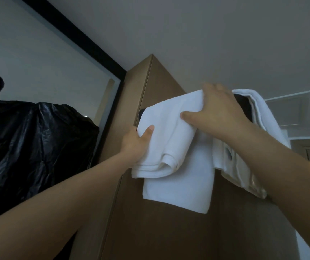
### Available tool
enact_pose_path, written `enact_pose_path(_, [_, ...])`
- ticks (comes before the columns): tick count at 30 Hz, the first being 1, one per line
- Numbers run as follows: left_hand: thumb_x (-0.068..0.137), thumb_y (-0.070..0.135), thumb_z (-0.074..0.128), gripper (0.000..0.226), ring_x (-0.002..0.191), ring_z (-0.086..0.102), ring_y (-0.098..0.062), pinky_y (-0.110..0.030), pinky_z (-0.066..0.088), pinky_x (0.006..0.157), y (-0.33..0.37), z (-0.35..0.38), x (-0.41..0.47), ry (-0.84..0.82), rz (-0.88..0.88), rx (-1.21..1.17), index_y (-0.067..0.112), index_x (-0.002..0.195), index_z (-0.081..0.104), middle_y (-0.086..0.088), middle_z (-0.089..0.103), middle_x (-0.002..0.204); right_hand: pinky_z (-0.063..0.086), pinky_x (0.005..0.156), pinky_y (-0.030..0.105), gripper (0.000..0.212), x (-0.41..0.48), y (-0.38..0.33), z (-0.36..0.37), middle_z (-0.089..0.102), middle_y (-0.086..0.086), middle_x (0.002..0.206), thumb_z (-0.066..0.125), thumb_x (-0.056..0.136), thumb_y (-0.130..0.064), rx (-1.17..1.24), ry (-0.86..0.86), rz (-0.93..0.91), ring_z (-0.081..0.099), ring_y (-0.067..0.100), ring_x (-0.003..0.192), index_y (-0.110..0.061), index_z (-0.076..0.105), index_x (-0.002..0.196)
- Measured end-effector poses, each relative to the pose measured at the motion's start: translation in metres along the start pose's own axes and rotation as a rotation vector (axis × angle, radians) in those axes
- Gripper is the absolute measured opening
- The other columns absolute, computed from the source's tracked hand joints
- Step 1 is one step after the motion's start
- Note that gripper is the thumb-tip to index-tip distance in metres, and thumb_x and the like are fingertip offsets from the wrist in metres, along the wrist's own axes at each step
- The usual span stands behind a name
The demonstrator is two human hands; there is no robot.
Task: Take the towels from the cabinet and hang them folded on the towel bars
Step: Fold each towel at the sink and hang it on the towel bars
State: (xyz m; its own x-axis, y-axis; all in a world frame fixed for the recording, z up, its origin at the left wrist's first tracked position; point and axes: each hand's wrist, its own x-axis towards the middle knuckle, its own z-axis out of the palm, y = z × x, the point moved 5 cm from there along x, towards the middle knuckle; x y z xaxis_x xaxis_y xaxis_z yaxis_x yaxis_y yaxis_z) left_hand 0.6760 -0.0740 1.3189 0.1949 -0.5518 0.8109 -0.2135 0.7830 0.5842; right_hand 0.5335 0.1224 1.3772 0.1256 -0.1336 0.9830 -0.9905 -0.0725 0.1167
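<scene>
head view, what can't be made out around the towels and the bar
Dark towel bar: mostly hidden under the white folded towel and right hand.
Right hand's fingertips: motion-blurred.
Fingers of the left hand: behind that towel.
Second white towel: partly behind the right forearm.
Black plastic bag: cut off by left edge.

A bathroom, by its framed mirror (pixel 38 53) and towels (pixel 178 184).

Two bare forearms, uncovered right to the frame's edge: the left forearm (pixel 66 194) from the lower left, the right forearm (pixel 281 175) from the lower right. The left hand (pixel 137 145) shows a short, rounded thumbnail (pixel 151 127). The fingertips of the right hand (pixel 219 113) are blurred.
</scene>
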Motion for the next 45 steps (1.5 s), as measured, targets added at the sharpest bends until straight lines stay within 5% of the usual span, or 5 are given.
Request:
enact_pose_path(16, [0.099, 0.055, 0.032, 0.061, 0.145, 0.021, -0.008, -0.032, 0.019, 0.117, 0.034, -0.004, -0.078, -0.304, 0.362, 0.182, 0.026, 0.153, 0.026, 0.010, 0.025, 0.158, 0.056, 0.076, 0.024, 0.026, -0.050, 0.023, 0.022, 0.069, -0.014, 0.089, 0.064, 0.085, -0.003, 0.712, -0.282, 0.272, 0.066, 0.003, 0.086, -0.020, 0.060, 0.104])
enact_pose_path(27, [0.099, 0.050, 0.039, 0.052, 0.138, 0.030, 0.000, -0.024, 0.025, 0.112, 0.057, -0.008, -0.102, -0.378, 0.390, 0.149, 0.033, 0.149, 0.036, 0.018, 0.039, 0.149, 0.053, 0.097, 0.036, 0.037, -0.093, 0.038, 0.032, 0.070, -0.002, 0.115, 0.064, 0.088, -0.009, 0.884, -0.376, 0.349, 0.067, 0.009, 0.103, -0.015, 0.063, 0.124])
enact_pose_path(36, [0.098, 0.049, 0.046, 0.018, 0.075, 0.043, 0.002, 0.005, 0.034, 0.068, 0.073, -0.013, -0.106, -0.370, 0.374, 0.071, 0.054, 0.082, 0.054, 0.021, 0.050, 0.081, 0.033, 0.110, 0.028, 0.080, -0.150, 0.065, 0.051, 0.020, -0.054, 0.130, 0.052, 0.100, -0.024, 0.870, -0.540, 0.347, 0.036, -0.004, 0.133, -0.049, -0.005, 0.151])
enact_pose_path(39, [0.094, 0.053, 0.050, 0.029, 0.069, 0.048, 0.008, 0.007, 0.033, 0.067, 0.078, -0.014, -0.110, -0.342, 0.373, 0.124, 0.074, 0.074, 0.051, 0.038, 0.054, 0.074, 0.034, 0.099, 0.019, 0.089, -0.155, 0.070, 0.042, 0.021, -0.031, 0.154, 0.056, 0.097, -0.025, 0.937, -0.372, 0.316, 0.035, -0.001, 0.137, -0.058, -0.012, 0.145])
enact_pose_path(45, [0.077, 0.066, 0.065, 0.048, 0.072, 0.059, -0.009, -0.030, 0.043, 0.057, 0.098, -0.004, -0.107, -0.144, 0.354, 0.279, 0.018, 0.079, 0.059, 0.005, 0.063, 0.079, 0.042, 0.106, 0.036, 0.090, -0.141, 0.073, 0.043, 0.019, -0.005, 0.161, 0.057, 0.096, -0.011, 0.918, -0.014, 0.332, 0.032, 0.009, 0.139, -0.041, -0.005, 0.154])
